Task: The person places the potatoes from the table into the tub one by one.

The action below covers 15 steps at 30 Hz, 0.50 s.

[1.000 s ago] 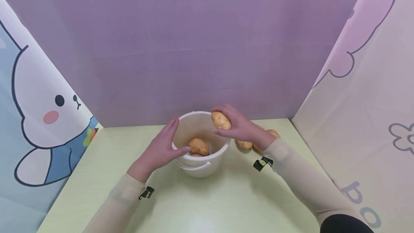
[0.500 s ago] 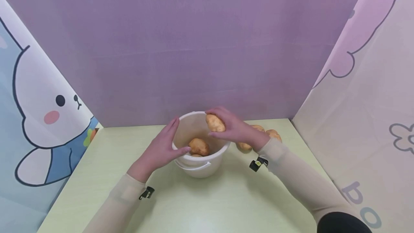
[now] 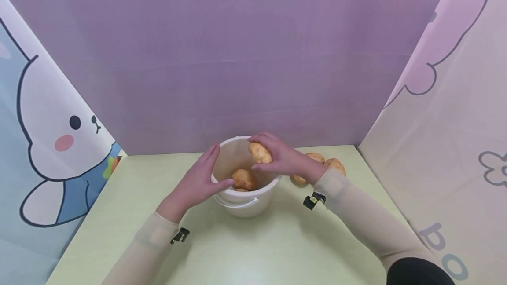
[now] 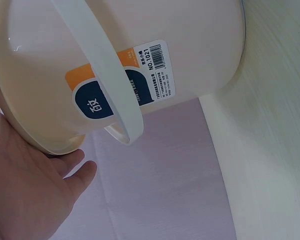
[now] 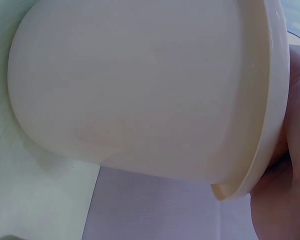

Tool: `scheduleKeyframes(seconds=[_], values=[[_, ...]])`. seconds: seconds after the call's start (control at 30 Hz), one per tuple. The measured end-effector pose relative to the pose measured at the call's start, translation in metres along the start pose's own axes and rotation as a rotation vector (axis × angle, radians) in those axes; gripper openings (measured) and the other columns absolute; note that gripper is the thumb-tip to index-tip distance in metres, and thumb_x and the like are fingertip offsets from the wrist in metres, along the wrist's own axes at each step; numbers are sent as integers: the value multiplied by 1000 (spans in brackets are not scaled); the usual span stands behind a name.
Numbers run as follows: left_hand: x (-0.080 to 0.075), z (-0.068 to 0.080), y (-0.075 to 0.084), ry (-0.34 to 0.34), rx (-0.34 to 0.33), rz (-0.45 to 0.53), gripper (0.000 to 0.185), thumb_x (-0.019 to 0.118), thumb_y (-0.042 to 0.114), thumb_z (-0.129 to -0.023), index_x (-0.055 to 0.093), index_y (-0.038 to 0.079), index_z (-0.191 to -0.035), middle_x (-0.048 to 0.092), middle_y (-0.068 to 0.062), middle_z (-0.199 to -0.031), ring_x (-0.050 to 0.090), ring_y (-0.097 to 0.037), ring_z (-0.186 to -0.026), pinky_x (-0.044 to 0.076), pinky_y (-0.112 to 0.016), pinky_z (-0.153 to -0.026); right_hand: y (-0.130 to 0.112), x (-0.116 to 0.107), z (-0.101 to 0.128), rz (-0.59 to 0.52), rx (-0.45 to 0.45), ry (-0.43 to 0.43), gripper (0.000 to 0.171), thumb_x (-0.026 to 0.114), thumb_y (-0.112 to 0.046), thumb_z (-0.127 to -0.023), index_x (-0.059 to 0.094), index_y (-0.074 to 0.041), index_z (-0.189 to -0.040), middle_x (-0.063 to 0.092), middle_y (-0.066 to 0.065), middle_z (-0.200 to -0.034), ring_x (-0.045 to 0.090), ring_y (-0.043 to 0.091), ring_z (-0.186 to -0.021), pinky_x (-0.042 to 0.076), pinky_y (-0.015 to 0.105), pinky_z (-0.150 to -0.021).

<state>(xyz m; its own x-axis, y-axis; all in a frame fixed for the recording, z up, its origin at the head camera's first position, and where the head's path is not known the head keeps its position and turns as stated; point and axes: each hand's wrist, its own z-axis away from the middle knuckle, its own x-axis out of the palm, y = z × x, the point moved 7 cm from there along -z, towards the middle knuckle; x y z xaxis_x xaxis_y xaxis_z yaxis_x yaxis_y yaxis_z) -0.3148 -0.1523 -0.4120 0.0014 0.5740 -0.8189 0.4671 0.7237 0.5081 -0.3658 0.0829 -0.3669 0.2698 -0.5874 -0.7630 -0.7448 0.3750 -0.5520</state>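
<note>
A white bucket (image 3: 242,208) stands upright on the table with at least two potatoes inside; the upper potato (image 3: 244,180) shows clearly, the lower one only in part. My left hand (image 3: 194,184) rests against the left of its rim, fingers fairly straight and thumb reaching over the front rim. In the left wrist view, the fingers (image 4: 82,177) lie by the rim near the bucket's label (image 4: 122,80). My right hand (image 3: 279,157) grips another potato (image 3: 259,152) over the opening at the right rim. The right wrist view shows mostly the bucket's side, hiding that potato almost wholly.
Right of the bucket lie several more potatoes (image 3: 335,166), partly behind my right wrist. The bucket's handle (image 3: 237,206) hangs down at the front. A purple cloth wall (image 3: 253,65) rises behind the pale table (image 3: 245,254), with patterned panels on both sides.
My right hand has moved left and slightly down with its potato, from the right rim to over the bucket's opening. The left hand and the bucket have stayed put.
</note>
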Motion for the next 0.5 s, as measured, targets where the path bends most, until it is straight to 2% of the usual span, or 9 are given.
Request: scheduleKeyframes(seconds=[0.37,0.5], values=[[-1,0,0,-2,3,-1,119,75,66,-97,16,0,-176,16,-18,-183,23,-42,-167,29,-65,-130,1,4,-4,27,-2,-22,80,94,-26,-90,54,-12,-159,55,7,-152,59,24,-130,60,42,-102],[0,0,0,1,7,-8,120,74,69,-97,16,0,-176,17,-19,-183,23,-43,-166,30,-66,-129,0,5,-4,49,-3,-40,83,94,-31,-91,54,-8,-159,53,8,-156,56,26,-137,56,46,-110]])
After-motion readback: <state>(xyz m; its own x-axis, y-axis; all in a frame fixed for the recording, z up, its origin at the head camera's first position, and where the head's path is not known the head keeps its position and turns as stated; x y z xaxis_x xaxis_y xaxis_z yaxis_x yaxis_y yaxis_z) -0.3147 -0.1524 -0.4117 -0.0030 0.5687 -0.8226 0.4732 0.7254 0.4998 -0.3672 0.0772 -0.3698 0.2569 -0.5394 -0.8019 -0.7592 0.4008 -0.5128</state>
